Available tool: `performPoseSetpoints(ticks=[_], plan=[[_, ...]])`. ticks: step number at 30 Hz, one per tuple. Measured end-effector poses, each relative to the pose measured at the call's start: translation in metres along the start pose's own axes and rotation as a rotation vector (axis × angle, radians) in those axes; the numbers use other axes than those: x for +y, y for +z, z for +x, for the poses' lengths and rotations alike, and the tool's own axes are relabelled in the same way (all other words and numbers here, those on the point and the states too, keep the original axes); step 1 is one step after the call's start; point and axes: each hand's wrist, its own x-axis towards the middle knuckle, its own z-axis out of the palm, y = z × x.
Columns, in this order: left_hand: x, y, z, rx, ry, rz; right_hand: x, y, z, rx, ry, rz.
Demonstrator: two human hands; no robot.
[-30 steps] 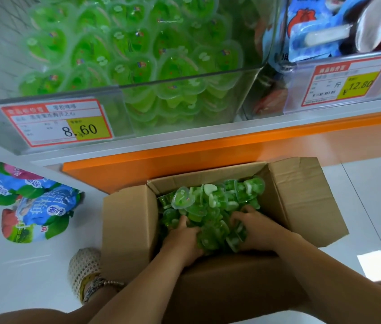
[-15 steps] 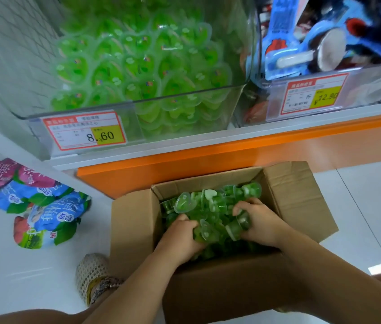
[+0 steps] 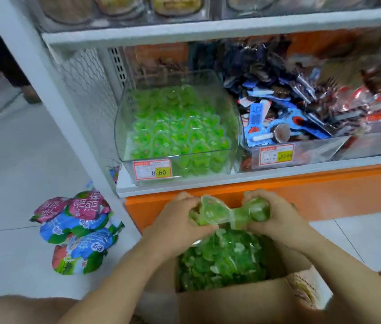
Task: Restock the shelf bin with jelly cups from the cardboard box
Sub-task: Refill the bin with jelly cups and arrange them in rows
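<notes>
Left hand and right hand clamp a clump of jelly cups.
Glossy, translucent green, they bridge both hands, above the cardboard box under the wrists; the shelf bin stands beyond the fingertips.

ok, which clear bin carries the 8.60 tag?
The left bin, full of green jelly cups. The bin to its right shows 12.80 and holds blue-wrapped snacks.
</notes>
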Motion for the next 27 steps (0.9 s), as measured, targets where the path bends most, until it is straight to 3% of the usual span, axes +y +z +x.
performPoseSetpoints(ticks=[5, 11, 19, 27], plan=[[0.031, -0.08, -0.006, 0.197, 0.03, -0.14, -0.08, -0.033, 0.001, 0.094, -0.104, 0.277], [0.033, -0.136, 0.042, 0.408, 0.013, 0.021, -0.132, -0.041, 0.056, 0.23, -0.2, 0.208], [0.004, -0.131, 0.098, 0.346, -0.087, 0.214, -0.133, -0.019, 0.123, 0.199, -0.193, -0.066], [-0.011, -0.121, 0.107, 0.289, -0.094, 0.329, -0.127, -0.012, 0.139, 0.024, -0.196, -0.138]])
